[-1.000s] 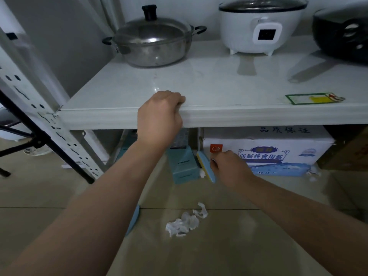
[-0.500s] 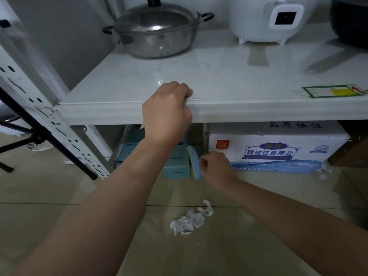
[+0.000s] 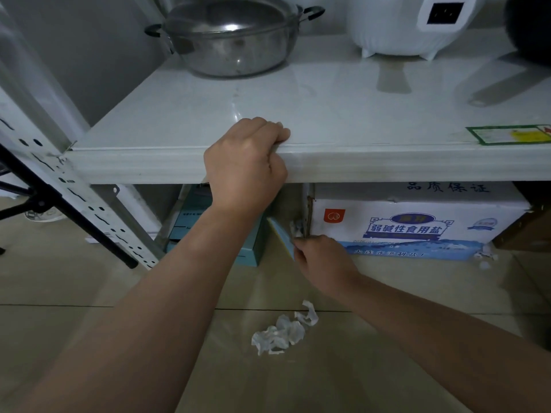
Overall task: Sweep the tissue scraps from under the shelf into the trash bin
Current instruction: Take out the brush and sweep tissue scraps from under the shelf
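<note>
My left hand (image 3: pixel 244 168) grips the front edge of the white shelf (image 3: pixel 387 162), fingers curled over the top. Below it, my right hand (image 3: pixel 323 263) holds a small blue brush (image 3: pixel 281 236) in the gap between a teal box and a white carton. A tissue scrap (image 3: pixel 296 229) lies in that gap, right beside the brush head. A heap of white tissue scraps (image 3: pixel 283 332) sits on the floor tiles in front of the shelf. More scraps (image 3: pixel 486 256) lie at the carton's right corner. No trash bin is in view.
A steel pot (image 3: pixel 232 37), a white rice cooker (image 3: pixel 411 25) and a dark appliance (image 3: pixel 530 31) stand on the shelf. Under it sit a teal box (image 3: pixel 190 222), a white salt carton (image 3: pixel 417 228) and a brown box (image 3: pixel 524 231). A perforated metal post (image 3: pixel 74 198) slants at left.
My right hand has pushed the brush deeper into the gap under the shelf, beside a scrap there. The left hand kept its grip on the shelf edge; the camera has dropped lower and closer.
</note>
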Action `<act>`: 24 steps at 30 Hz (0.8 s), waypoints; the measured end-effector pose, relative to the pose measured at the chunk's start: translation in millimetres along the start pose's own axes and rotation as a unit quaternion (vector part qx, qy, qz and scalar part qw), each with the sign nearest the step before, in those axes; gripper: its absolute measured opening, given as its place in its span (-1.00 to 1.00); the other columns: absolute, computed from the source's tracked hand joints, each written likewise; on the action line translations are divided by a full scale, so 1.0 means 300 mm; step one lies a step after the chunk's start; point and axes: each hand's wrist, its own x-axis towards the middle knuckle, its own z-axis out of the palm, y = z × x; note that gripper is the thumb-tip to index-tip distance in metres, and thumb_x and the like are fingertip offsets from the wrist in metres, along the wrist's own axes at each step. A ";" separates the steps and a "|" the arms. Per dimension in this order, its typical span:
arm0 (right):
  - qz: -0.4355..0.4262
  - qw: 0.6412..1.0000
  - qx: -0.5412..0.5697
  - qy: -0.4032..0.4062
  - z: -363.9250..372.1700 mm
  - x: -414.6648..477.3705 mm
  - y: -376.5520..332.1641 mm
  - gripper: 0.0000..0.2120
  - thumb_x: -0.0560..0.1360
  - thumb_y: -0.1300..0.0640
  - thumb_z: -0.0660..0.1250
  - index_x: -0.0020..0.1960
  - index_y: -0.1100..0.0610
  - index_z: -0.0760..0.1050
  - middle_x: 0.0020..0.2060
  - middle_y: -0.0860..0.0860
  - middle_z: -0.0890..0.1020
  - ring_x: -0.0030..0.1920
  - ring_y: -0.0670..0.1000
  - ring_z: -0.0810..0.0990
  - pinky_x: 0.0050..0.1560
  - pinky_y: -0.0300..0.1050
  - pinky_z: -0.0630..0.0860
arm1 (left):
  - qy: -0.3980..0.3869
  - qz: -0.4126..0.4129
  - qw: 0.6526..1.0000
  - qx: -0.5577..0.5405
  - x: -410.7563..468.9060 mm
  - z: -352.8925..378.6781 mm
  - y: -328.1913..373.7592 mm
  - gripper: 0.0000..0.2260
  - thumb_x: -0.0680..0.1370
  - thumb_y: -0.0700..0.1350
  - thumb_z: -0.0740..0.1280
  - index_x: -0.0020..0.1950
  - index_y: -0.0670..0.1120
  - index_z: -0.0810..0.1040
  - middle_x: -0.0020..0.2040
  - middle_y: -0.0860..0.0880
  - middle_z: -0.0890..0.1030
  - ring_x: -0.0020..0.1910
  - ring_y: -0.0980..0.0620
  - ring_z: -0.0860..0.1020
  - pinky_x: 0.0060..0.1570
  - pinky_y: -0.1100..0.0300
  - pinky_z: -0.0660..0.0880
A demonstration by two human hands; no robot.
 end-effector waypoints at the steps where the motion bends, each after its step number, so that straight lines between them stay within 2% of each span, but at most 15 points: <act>1: -0.009 0.999 -0.037 0.013 -0.006 0.003 0.011 -0.74 0.61 0.05 0.14 0.14 0.14 0.54 -0.15 0.07 0.67 -0.25 -0.02 0.65 -0.38 -0.35 0.33 | 0.008 0.005 1.000 -0.003 -0.002 0.004 -0.003 -0.65 0.33 -0.26 0.13 -0.15 -0.14 0.71 -0.20 -0.05 0.72 -0.17 -0.07 0.68 -0.33 0.06 0.60; 4: 0.003 0.994 -0.096 0.047 -0.025 0.026 0.031 -0.76 0.58 0.04 0.22 0.04 0.16 0.57 -0.33 0.06 0.66 -0.47 -0.03 0.52 -0.49 -0.30 0.28 | 0.025 0.014 1.000 0.001 -0.005 0.016 -0.013 -0.70 0.36 -0.28 0.17 -0.18 -0.15 0.70 -0.24 -0.04 0.71 -0.21 -0.06 0.67 -0.39 0.07 0.57; 6: 0.012 0.993 -0.107 0.050 -0.034 0.052 0.038 -0.79 0.54 0.06 0.28 -0.01 0.19 0.58 -0.42 0.08 0.64 -0.53 -0.01 0.43 -0.49 -0.30 0.25 | 0.028 0.018 0.999 0.011 -0.004 0.021 -0.017 -0.75 0.39 -0.28 0.20 -0.21 -0.15 0.69 -0.28 -0.03 0.69 -0.25 -0.06 0.66 -0.43 0.07 0.55; 7: 0.009 0.992 -0.115 0.046 -0.039 0.062 0.037 -0.80 0.50 0.08 0.34 -0.03 0.21 0.59 -0.45 0.09 0.63 -0.56 0.01 0.44 -0.49 -0.28 0.27 | 0.025 0.021 0.999 0.015 -0.005 0.023 -0.018 -0.77 0.40 -0.28 0.21 -0.22 -0.15 0.68 -0.30 -0.04 0.68 -0.27 -0.06 0.64 -0.45 0.06 0.53; 9: 0.004 0.988 -0.153 0.038 -0.043 0.074 0.036 -0.78 0.33 0.11 0.53 -0.13 0.23 0.62 -0.58 0.07 0.57 -0.66 0.00 0.47 -0.53 -0.32 0.22 | 0.018 0.025 0.999 0.027 -0.006 0.024 -0.018 -0.79 0.40 -0.27 0.22 -0.23 -0.15 0.66 -0.31 -0.04 0.66 -0.31 -0.06 0.60 -0.48 0.05 0.49; 11: 0.008 0.983 -0.179 0.046 -0.037 0.085 0.037 -0.74 0.18 0.17 0.62 -0.25 0.25 0.61 -0.66 0.06 0.51 -0.72 0.00 0.45 -0.54 -0.35 0.17 | 0.017 0.029 0.999 0.041 -0.007 0.023 -0.017 -0.81 0.39 -0.28 0.23 -0.23 -0.15 0.64 -0.33 -0.04 0.63 -0.34 -0.05 0.57 -0.51 0.06 0.45; 13: 0.024 0.983 -0.180 0.037 -0.039 0.096 0.043 -0.79 0.30 0.21 0.54 -0.16 0.29 0.59 -0.53 0.12 0.59 -0.59 0.06 0.56 -0.49 -0.29 0.25 | 0.019 0.033 0.998 0.044 -0.008 0.023 -0.016 -0.82 0.39 -0.29 0.24 -0.24 -0.14 0.64 -0.34 -0.03 0.63 -0.36 -0.04 0.56 -0.53 0.08 0.43; 15: 0.059 0.982 -0.180 0.012 -0.048 0.104 0.042 -0.81 0.52 0.21 0.31 0.06 0.31 0.54 -0.25 0.18 0.68 -0.27 0.13 0.67 -0.34 -0.18 0.35 | 0.024 0.038 0.998 0.042 -0.009 0.024 -0.018 -0.80 0.38 -0.29 0.22 -0.24 -0.14 0.64 -0.34 -0.03 0.62 -0.37 -0.05 0.56 -0.54 0.09 0.41; 16: 0.059 0.982 -0.182 0.001 -0.052 0.105 0.039 -0.78 0.57 0.20 0.23 0.13 0.30 0.51 -0.14 0.19 0.68 -0.16 0.15 0.67 -0.28 -0.15 0.37 | 0.026 0.040 0.998 0.040 -0.009 0.024 -0.019 -0.79 0.37 -0.29 0.21 -0.24 -0.14 0.64 -0.34 -0.03 0.62 -0.37 -0.05 0.56 -0.54 0.09 0.41; 18: 0.055 0.981 -0.186 -0.013 -0.057 0.109 0.032 -0.77 0.59 0.22 0.17 0.17 0.30 0.48 -0.04 0.19 0.66 -0.04 0.14 0.66 -0.21 -0.14 0.37 | 0.030 0.042 0.998 0.037 -0.009 0.026 -0.022 -0.79 0.37 -0.29 0.21 -0.24 -0.14 0.64 -0.35 -0.03 0.62 -0.37 -0.04 0.55 -0.54 0.08 0.41; 20: 0.066 0.982 -0.177 -0.026 -0.059 0.122 0.028 -0.77 0.57 0.23 0.18 0.16 0.29 0.49 -0.04 0.18 0.66 -0.02 0.12 0.66 -0.20 -0.16 0.34 | 0.034 0.039 0.998 0.037 -0.010 0.027 -0.021 -0.79 0.37 -0.29 0.21 -0.25 -0.14 0.64 -0.35 -0.03 0.62 -0.38 -0.03 0.55 -0.55 0.08 0.39; 22: 0.051 0.980 -0.191 -0.013 -0.057 0.130 0.028 -0.81 0.50 0.21 0.31 0.06 0.29 0.54 -0.16 0.18 0.68 -0.17 0.09 0.68 -0.27 -0.20 0.32 | 0.039 0.030 0.998 0.032 -0.011 0.028 -0.015 -0.78 0.36 -0.29 0.20 -0.26 -0.14 0.64 -0.36 -0.03 0.62 -0.39 -0.03 0.54 -0.55 0.09 0.38; 24: 0.023 0.980 -0.196 0.021 -0.042 0.135 0.037 -0.78 0.25 0.21 0.55 -0.19 0.28 0.59 -0.49 0.12 0.62 -0.53 0.03 0.61 -0.46 -0.29 0.24 | 0.045 0.022 0.998 0.028 -0.010 0.031 -0.009 -0.78 0.34 -0.30 0.20 -0.27 -0.14 0.64 -0.37 -0.03 0.61 -0.40 -0.03 0.53 -0.55 0.09 0.37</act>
